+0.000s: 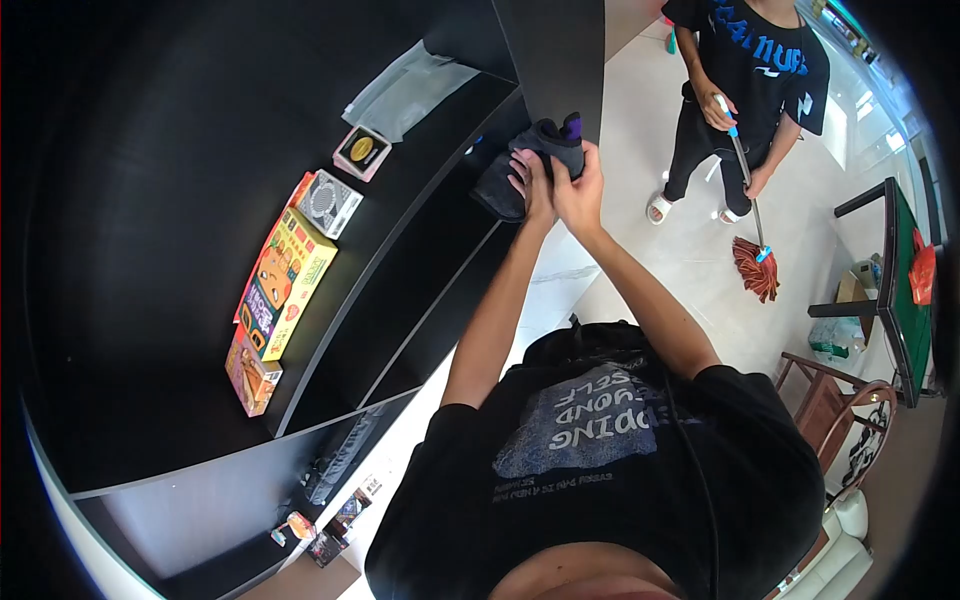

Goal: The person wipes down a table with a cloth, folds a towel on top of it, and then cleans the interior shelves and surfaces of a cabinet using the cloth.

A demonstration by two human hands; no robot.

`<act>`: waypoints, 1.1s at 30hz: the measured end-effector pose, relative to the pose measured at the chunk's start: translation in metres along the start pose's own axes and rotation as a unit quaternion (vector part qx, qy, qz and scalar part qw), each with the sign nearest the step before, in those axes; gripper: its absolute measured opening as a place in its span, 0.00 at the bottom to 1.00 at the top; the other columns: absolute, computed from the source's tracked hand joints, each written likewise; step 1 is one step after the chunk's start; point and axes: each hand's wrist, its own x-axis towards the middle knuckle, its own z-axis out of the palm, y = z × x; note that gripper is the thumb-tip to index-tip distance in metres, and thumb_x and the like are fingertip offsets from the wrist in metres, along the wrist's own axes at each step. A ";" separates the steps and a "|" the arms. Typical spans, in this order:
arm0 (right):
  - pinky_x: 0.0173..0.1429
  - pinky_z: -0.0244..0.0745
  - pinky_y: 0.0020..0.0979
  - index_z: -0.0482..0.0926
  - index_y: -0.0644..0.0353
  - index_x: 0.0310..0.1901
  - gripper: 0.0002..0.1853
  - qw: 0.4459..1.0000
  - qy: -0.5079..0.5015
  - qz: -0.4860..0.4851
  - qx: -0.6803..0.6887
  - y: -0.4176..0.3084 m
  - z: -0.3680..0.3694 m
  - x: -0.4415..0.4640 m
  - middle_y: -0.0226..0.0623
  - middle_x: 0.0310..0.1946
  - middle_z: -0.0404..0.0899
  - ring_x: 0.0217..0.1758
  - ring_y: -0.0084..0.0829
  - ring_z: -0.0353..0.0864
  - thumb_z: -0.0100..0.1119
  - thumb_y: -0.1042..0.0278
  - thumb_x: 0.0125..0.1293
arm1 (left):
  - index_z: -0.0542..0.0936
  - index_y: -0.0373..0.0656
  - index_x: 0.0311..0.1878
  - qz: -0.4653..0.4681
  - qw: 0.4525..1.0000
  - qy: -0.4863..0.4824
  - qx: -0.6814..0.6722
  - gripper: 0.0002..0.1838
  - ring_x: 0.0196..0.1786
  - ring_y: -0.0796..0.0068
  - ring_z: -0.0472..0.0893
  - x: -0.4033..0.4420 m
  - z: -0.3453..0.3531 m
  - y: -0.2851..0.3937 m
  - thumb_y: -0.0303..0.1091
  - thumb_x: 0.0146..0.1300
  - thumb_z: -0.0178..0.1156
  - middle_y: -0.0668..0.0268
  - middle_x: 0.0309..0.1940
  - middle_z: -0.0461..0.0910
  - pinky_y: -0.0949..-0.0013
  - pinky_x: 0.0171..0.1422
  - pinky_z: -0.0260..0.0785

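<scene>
A dark grey cloth (505, 185) with a purple patch at one corner is bunched up in front of the black shelf unit's right end. My left hand (537, 187) presses into its folds with the fingers bent over it. Beside it, nearly touching, my right hand (580, 190) grips the cloth's right side, thumb and fingers closed on the fabric. Part of the cloth is hidden behind both hands.
On the black shelf (180, 300) lie a clear plastic pouch (405, 90), a small box with a gold disc (362, 152), a silver-patterned box (328, 203) and a yellow game box (285, 280). Another person (750, 90) stands on the tiles holding a red mop (757, 270). A green-topped table (905, 300) stands right.
</scene>
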 end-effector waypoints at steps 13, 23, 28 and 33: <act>0.58 0.73 0.34 0.75 0.61 0.52 0.23 0.989 -0.086 -0.124 -0.001 -0.041 0.021 0.015 0.45 0.50 0.77 0.55 0.48 0.79 0.62 0.85 0.52 | 0.77 0.46 0.46 0.312 0.857 0.028 0.408 0.10 0.45 0.67 0.81 -0.008 -0.066 0.110 0.40 0.67 0.61 0.65 0.40 0.79 0.67 0.48 0.73; 0.54 0.74 0.29 0.77 0.61 0.52 0.19 0.994 -0.071 -0.059 0.060 -0.017 0.012 0.015 0.38 0.45 0.80 0.48 0.30 0.81 0.62 0.80 0.58 | 0.73 0.42 0.56 0.168 0.965 -0.113 0.165 0.19 0.58 0.68 0.75 0.058 -0.040 0.000 0.47 0.73 0.52 0.62 0.52 0.75 0.63 0.67 0.65; 0.55 0.73 0.28 0.77 0.63 0.52 0.15 0.992 -0.076 -0.061 0.085 0.001 -0.001 0.010 0.37 0.43 0.81 0.48 0.27 0.80 0.58 0.80 0.63 | 0.64 0.40 0.65 0.100 0.990 -0.099 0.002 0.35 0.67 0.64 0.64 0.053 -0.022 0.000 0.54 0.63 0.59 0.55 0.61 0.66 0.54 0.73 0.52; 0.56 0.73 0.27 0.76 0.64 0.52 0.15 0.989 -0.075 -0.040 0.121 0.012 -0.009 -0.003 0.37 0.43 0.81 0.48 0.26 0.80 0.56 0.81 0.63 | 0.54 0.37 0.74 0.054 0.985 -0.123 -0.110 0.55 0.76 0.60 0.52 0.041 -0.021 -0.005 0.62 0.53 0.66 0.48 0.71 0.56 0.45 0.79 0.38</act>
